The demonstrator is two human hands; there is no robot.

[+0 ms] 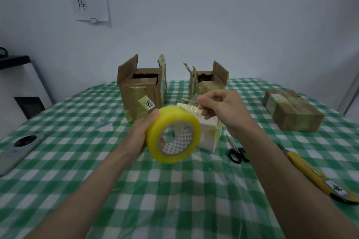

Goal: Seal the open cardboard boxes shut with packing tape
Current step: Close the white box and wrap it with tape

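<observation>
There are four boxes on the worktop (174, 190) — two open brown boxes (141, 91) (208, 81), one shut brown box (291, 110) and one small white box (208, 134). One yellow tape roll (172, 134), one pair of scissors (236, 151), one yellow knife (312, 174), one phone (18, 151) — and two hands (141, 130) (225, 108).

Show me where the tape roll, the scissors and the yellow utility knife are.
tape roll (155, 137), head view, on its yellow outer band.
scissors (235, 154), head view, on the black handle loop.
yellow utility knife (305, 169), head view, on the middle of its body.
</observation>
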